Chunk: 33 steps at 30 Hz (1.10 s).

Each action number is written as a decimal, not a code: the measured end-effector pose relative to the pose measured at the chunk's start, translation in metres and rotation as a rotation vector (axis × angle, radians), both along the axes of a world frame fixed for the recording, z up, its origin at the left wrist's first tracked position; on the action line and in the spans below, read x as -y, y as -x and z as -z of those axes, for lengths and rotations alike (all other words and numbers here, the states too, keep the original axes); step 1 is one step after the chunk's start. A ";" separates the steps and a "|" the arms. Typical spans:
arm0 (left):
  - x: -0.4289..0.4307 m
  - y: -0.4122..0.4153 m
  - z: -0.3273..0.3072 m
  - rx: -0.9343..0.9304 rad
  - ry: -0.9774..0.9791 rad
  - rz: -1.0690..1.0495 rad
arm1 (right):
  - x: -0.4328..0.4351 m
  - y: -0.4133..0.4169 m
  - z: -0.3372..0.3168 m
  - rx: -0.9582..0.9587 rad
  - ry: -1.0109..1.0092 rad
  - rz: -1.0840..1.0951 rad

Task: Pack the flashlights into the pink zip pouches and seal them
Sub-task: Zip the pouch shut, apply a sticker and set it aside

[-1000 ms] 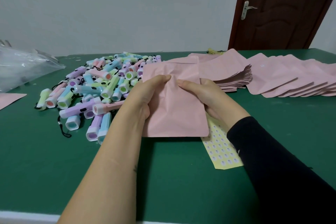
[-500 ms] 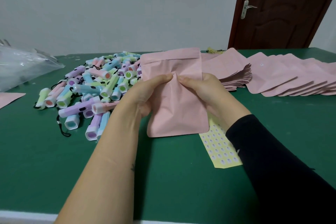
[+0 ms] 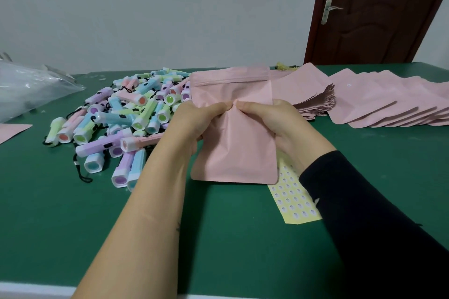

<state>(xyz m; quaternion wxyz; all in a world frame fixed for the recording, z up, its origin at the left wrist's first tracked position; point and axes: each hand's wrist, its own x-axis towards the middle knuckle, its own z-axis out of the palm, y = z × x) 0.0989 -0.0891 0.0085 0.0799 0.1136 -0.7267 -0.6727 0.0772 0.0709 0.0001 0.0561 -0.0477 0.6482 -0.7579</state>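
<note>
Left of the fingers, a heap of pastel flashlights lies on the green worktop, its near side just beside the bare left forearm. Further left lies a clear plastic bag. Right of the fingers and a little beyond them sits a stack of pouches, and further right a fanned row of pouches. A yellow sticker sheet lies below the right wrist, partly hidden by the black sleeve.

The left hand and right hand grip one pink zip pouch between them. Its zip end points away from the person. Both thumbs press on its front, tips nearly meeting at a crease, and the other fingers curl behind it. Whether anything is inside, I cannot tell.
</note>
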 end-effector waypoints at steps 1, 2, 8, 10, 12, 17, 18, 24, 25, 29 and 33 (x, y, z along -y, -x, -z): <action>-0.001 -0.001 -0.001 -0.011 0.005 -0.008 | -0.001 0.001 0.000 0.006 0.002 0.002; -0.002 -0.001 -0.001 -0.026 0.011 -0.016 | -0.002 0.002 0.000 0.010 0.001 -0.002; -0.011 -0.003 0.000 -0.115 0.066 -0.038 | -0.002 0.004 0.002 0.051 -0.081 -0.040; -0.014 -0.003 0.001 -0.125 0.093 -0.049 | -0.003 0.004 0.001 0.058 -0.077 -0.031; -0.012 -0.002 0.001 -0.114 0.092 -0.035 | -0.003 0.004 -0.001 0.054 -0.096 0.002; -0.006 -0.004 0.000 0.027 -0.031 0.141 | -0.003 0.005 -0.001 -0.035 -0.142 0.124; -0.006 -0.004 0.000 0.059 -0.031 0.178 | -0.005 0.005 -0.001 -0.074 -0.147 0.135; -0.007 -0.007 -0.001 0.051 -0.101 0.204 | -0.012 0.007 -0.003 -0.065 -0.157 0.082; -0.007 -0.006 0.000 0.034 -0.104 0.183 | -0.013 0.007 -0.003 -0.034 -0.144 0.067; -0.009 -0.005 0.001 -0.008 -0.162 0.114 | -0.010 0.006 -0.001 -0.038 -0.092 0.069; -0.012 -0.001 0.003 0.007 -0.134 0.057 | -0.004 0.004 -0.002 -0.100 -0.099 0.145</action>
